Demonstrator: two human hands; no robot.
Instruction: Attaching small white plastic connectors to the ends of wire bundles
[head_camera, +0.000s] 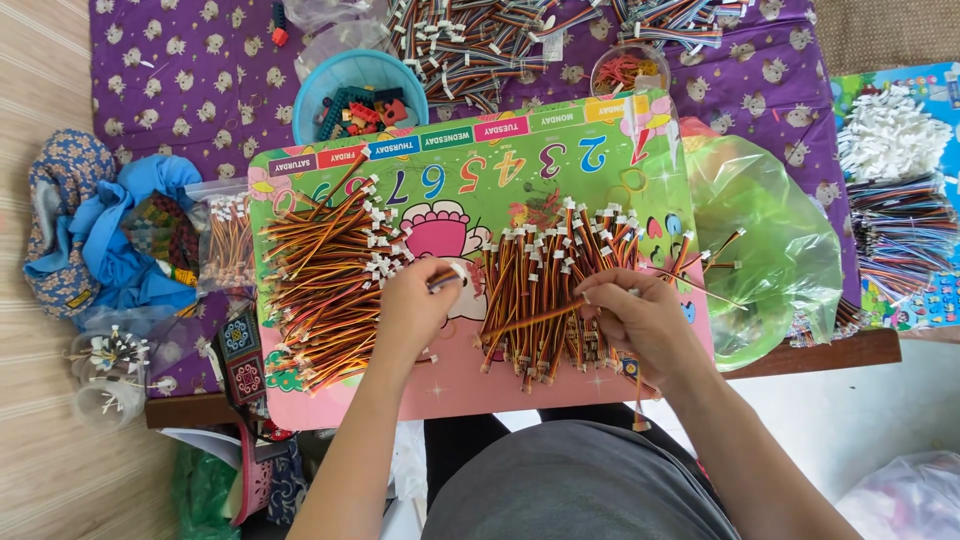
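Note:
My left hand (418, 308) pinches the white connector end of a short wire cable (530, 317) above a colourful board (560, 150). My right hand (640, 322) grips the same cable's other end, so it stretches between both hands. Under the right hand lies a pile of red-yellow-brown cables with white connectors (560, 270). A second, bigger pile of the same cables (325, 275) lies to the left of my left hand.
A blue bowl of small coloured parts (358, 95) and a heap of rainbow ribbon cables (470, 40) sit behind the board on a purple cloth (190, 90). A green plastic bag (770, 240) lies right; a bag of cables (228, 240) and blue cloth (120, 240) left.

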